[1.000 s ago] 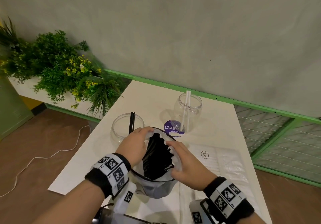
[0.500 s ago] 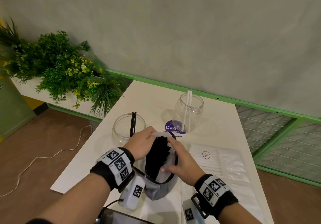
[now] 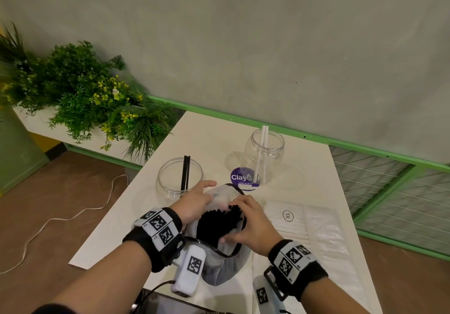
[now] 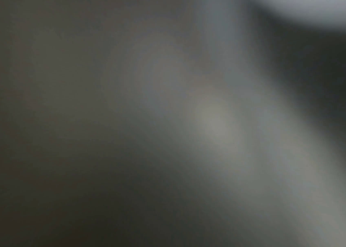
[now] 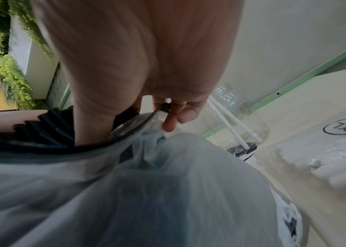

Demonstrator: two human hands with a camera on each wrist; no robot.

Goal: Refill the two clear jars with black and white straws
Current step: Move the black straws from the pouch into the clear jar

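Black straws (image 3: 220, 221) stand bundled in a translucent plastic bag (image 3: 222, 268) at the near table (image 3: 214, 138) edge. Left hand (image 3: 193, 202) and right hand (image 3: 250, 226) both pinch the bag's rim with curled fingers. Two clear jars stand farther: left jar (image 3: 179, 177) has black straws, right jar (image 3: 267, 154) white straws (image 3: 261, 153).

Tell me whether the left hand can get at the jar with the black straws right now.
Probably yes: the jar stands just beyond the left hand with nothing between them, but that hand is busy holding the bag open and must let go first.
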